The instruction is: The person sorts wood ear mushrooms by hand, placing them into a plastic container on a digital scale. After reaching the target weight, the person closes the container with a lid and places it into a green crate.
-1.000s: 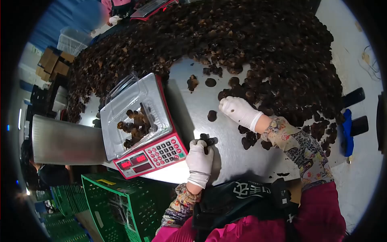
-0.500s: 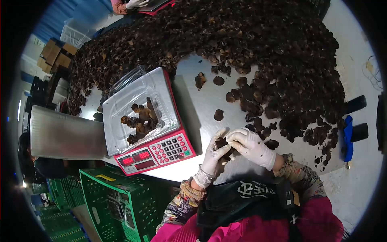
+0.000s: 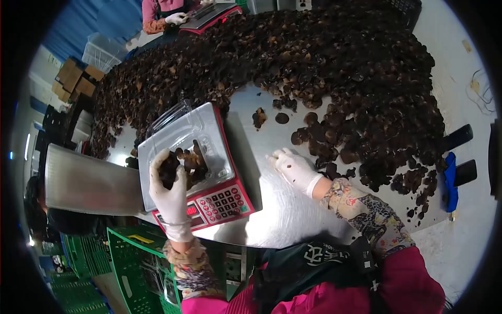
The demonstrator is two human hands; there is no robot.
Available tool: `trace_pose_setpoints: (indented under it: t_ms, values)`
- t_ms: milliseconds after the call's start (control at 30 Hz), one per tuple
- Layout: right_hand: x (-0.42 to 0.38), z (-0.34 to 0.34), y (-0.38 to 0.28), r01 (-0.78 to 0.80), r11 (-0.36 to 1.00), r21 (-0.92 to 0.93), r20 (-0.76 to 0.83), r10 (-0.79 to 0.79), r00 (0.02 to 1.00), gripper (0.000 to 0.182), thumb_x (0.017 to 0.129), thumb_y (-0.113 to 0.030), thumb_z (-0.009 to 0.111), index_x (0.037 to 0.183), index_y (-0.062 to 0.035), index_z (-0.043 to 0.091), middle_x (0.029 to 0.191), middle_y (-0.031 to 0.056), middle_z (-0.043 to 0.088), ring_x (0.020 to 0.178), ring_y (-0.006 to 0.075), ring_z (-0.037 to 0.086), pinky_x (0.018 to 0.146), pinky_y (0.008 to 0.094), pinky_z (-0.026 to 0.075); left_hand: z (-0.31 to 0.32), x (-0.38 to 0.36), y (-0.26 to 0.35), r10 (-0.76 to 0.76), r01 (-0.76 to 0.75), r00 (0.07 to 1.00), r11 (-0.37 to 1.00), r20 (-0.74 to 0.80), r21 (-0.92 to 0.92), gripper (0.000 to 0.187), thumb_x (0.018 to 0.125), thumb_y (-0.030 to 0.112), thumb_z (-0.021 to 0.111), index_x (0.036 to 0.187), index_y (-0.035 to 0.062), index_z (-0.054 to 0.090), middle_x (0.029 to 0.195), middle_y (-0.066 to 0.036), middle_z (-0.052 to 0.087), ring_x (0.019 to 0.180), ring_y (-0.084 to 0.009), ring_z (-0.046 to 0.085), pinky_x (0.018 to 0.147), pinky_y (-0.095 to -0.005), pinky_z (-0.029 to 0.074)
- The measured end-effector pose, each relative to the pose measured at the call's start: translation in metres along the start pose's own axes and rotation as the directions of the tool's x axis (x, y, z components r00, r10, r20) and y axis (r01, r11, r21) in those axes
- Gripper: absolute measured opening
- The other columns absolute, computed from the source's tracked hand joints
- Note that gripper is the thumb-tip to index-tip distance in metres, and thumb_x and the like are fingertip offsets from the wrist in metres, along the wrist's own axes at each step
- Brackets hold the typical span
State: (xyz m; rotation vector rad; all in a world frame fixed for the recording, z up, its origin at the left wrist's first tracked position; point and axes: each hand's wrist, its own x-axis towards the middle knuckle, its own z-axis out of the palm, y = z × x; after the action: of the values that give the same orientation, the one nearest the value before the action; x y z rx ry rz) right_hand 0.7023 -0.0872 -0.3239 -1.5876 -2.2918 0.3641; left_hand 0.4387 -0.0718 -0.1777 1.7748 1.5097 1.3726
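My gloved left hand (image 3: 170, 199) is over the clear plastic tray (image 3: 212, 165), its thumb and fingers curled around dark wood ear mushroom pieces (image 3: 168, 170). More brown pieces (image 3: 194, 159) lie in the tray beside the fingers. Beneath the tray is a red-edged digital scale (image 3: 220, 204); my left hand hides part of its display. My gloved right hand (image 3: 294, 168) rests low on the metal table, left of the loose mushrooms (image 3: 324, 136). Its fingers bend down toward the surface, and whatever is under them is hidden.
A large heap of mushrooms (image 3: 334, 57) spreads across the table (image 3: 248, 141). Stacked clear trays (image 3: 91, 180) stand left of the scale, with a green crate (image 3: 130, 261) below. Across the heap, a co-worker's gloved hand (image 3: 177, 19) is beside another scale (image 3: 212, 18).
My hands were together over a dark piece in front of me. They have parted: the left moved into the tray with mushroom pieces, the right forward onto the table. The view tilted up slightly.
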Motion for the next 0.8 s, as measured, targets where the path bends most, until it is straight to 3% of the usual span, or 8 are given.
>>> trace_pose_setpoints:
  t_ms: [133,167,300,433,533,667,733,800]
  values:
    - [-0.008,-0.007,0.009,-0.224,0.767,0.601,0.077,0.223,0.972,0.017,0.085,-0.005,0.056,0.100,-0.0040,0.063,0.098,0.0116,0.058,0.095,0.0272,0.059,0.083,0.0327,0.048,-0.030,0.015,-0.028,0.164,-0.283,0.950,0.810,0.266,0.514,0.048,0.075,0.000,0.069,0.121,0.0038,0.058,0.133,-0.016,0.049,0.123,-0.0298,0.047,0.105,-0.0381,0.035]
    - [-0.012,-0.034,0.007,-0.085,0.881,0.466,-0.124,0.160,0.979,0.018,0.084,-0.007,0.061,0.101,-0.0023,0.063,0.098,0.0135,0.058,0.093,0.0285,0.059,0.082,0.0331,0.048,-0.026,0.010,-0.020,0.162,-0.282,0.950,0.812,0.266,0.511,0.048,0.075,0.000,0.069,0.121,0.0038,0.058,0.133,-0.016,0.049,0.123,-0.0298,0.047,0.105,-0.0381,0.035]
    - [-0.007,-0.056,0.043,-0.235,0.960,0.151,-0.289,0.270,0.918,0.021,0.081,-0.011,0.064,0.098,0.0007,0.060,0.098,0.0175,0.057,0.091,0.0333,0.058,0.078,0.0400,0.049,0.010,-0.027,0.010,0.313,-0.318,0.948,0.934,0.055,0.160,0.036,0.079,-0.003,0.060,0.115,-0.0009,0.060,0.124,-0.016,0.057,0.120,-0.0277,0.050,0.105,-0.0387,0.036]
    - [-0.001,-0.044,0.059,-0.292,0.956,0.022,-0.204,0.291,0.935,0.024,0.082,-0.013,0.063,0.100,0.0017,0.060,0.094,0.0175,0.058,0.090,0.0344,0.059,0.078,0.0404,0.050,0.076,-0.080,0.018,0.038,0.114,0.904,0.938,0.427,-0.326,0.028,0.084,-0.004,0.056,0.112,-0.0028,0.061,0.115,-0.016,0.061,0.110,-0.0224,0.056,0.097,-0.0339,0.043]
    - [-0.004,-0.060,0.064,-0.212,0.943,0.257,-0.365,0.298,0.882,0.014,0.081,-0.009,0.063,0.092,0.0008,0.064,0.089,0.0154,0.057,0.081,0.0335,0.059,0.072,0.0380,0.049,0.124,-0.107,0.000,-0.278,0.740,0.653,0.433,0.705,-0.515,0.032,0.096,0.009,0.049,0.124,-0.0053,0.051,0.118,-0.013,0.060,0.113,-0.0220,0.055,0.095,-0.0345,0.046]
    - [-0.024,-0.082,0.028,-0.014,0.934,0.358,-0.262,0.115,0.958,0.017,0.081,-0.013,0.069,0.093,-0.0013,0.066,0.081,0.0085,0.056,0.073,0.0199,0.059,0.069,0.0300,0.049,0.164,-0.111,-0.018,-0.147,0.859,0.437,-0.225,0.887,-0.460,0.074,0.095,0.059,0.031,0.145,0.0051,0.023,0.136,-0.016,0.042,0.120,-0.0271,0.049,0.099,-0.0475,0.044]
    - [-0.024,-0.078,0.018,0.076,0.934,0.348,-0.209,-0.002,0.978,0.018,0.081,-0.015,0.070,0.093,-0.0019,0.066,0.083,0.0083,0.057,0.075,0.0198,0.060,0.071,0.0301,0.049,0.175,-0.110,-0.023,-0.196,0.770,0.372,-0.480,0.907,-0.419,0.063,0.097,0.054,0.033,0.133,0.0034,0.041,0.128,-0.017,0.051,0.114,-0.0276,0.054,0.096,-0.0479,0.046]
    - [-0.017,-0.076,0.013,-0.195,0.680,0.707,0.026,0.251,0.968,0.020,0.083,-0.019,0.069,0.096,-0.0029,0.067,0.091,0.0093,0.059,0.085,0.0197,0.063,0.075,0.0302,0.050,0.183,-0.110,-0.038,-0.170,0.681,0.364,-0.622,0.916,-0.386,0.050,0.098,0.045,0.039,0.115,0.0018,0.055,0.114,-0.016,0.060,0.105,-0.0267,0.059,0.087,-0.0395,0.051]
